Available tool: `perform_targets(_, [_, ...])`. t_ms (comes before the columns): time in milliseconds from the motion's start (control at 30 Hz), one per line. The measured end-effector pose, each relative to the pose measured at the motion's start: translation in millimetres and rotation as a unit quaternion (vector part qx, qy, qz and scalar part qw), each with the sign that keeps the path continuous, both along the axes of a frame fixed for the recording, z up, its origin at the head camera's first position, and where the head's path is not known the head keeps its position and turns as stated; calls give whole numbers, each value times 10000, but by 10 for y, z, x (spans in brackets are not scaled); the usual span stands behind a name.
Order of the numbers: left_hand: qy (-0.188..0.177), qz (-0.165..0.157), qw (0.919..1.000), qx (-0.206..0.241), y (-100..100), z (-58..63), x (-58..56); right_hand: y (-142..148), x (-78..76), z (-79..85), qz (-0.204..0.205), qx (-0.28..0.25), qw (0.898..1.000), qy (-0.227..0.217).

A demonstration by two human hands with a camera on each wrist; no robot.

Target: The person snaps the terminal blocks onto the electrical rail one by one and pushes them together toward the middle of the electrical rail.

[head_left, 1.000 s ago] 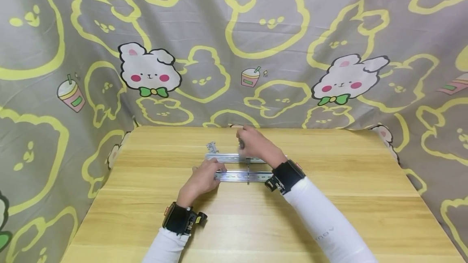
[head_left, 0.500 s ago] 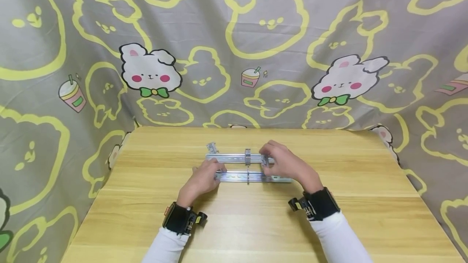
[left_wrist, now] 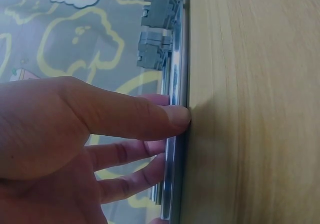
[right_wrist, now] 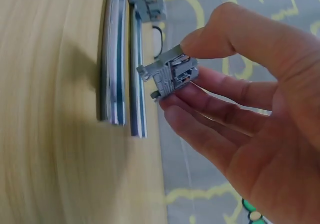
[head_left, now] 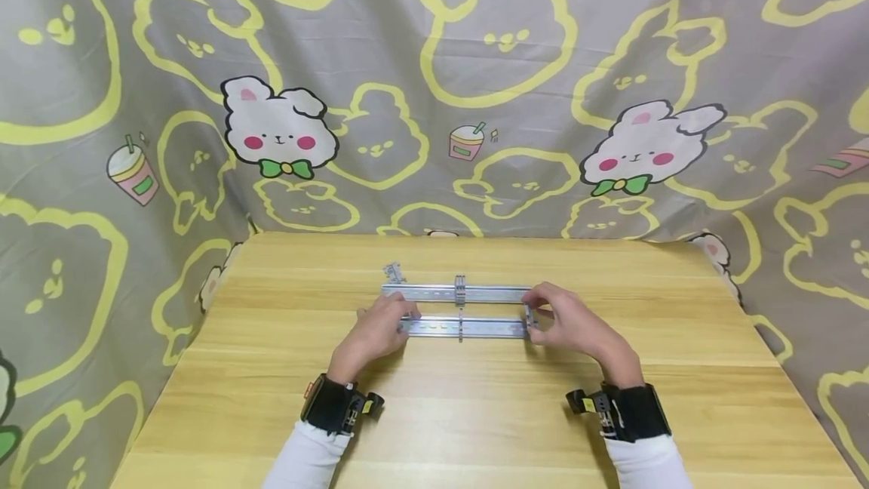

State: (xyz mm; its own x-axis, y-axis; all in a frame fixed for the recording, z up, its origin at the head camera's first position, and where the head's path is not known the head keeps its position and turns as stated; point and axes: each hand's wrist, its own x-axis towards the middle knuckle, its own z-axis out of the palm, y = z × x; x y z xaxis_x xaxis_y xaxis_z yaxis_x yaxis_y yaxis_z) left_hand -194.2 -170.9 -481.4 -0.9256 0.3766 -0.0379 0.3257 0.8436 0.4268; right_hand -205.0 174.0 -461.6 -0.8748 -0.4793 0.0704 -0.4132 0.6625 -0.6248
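Observation:
Two slotted metal DIN rails lie parallel on the table, the near rail in front of the far rail. My left hand grips the left end of the near rail, thumb on the near side and fingers behind, as the left wrist view shows. Between thumb and fingertips, my right hand pinches a grey terminal block, tilted, at the near rail's right end. A thin block sits mid-way along the near rail. Several grey blocks stand side by side on the far rail.
Behind the far rail's left end lies a loose grey terminal block. The wooden table reaches back to a patterned curtain, which also hangs along both sides.
My right hand has moved right and nearer, from behind the far rail to the near rail's right end, with the terminal block in its fingers. My left hand has stayed in place.

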Motion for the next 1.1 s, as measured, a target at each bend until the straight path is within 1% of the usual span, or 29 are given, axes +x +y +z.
perform_targets(133, [-19,-4,10000,-16,-1,13,-6,112,9,-20,-54,-169,9998,-83])
perform_targets(267, [-49,3,10000,-10,8,17,-3,198,17,-30,-101,-351,9987,-349])
perform_targets(367, [-62,23,10000,-24,7,15,-2,240,14,-52,-154,-383,9976,-555])
perform_targets(567, [-81,22,10000,-14,9,14,-5,298,8,-127,-178,-469,9955,-805])
perform_targets(700, [-79,10,10000,-23,18,10,-6,318,11,-166,-127,-560,9944,-891])
perform_targets(933, [-67,5,10000,-49,18,10,-6,331,2,-188,-171,-682,9921,-1036])
perform_targets(1100, [-55,-5,10000,-16,8,13,0,348,-10,-204,-99,-778,9911,-1075])
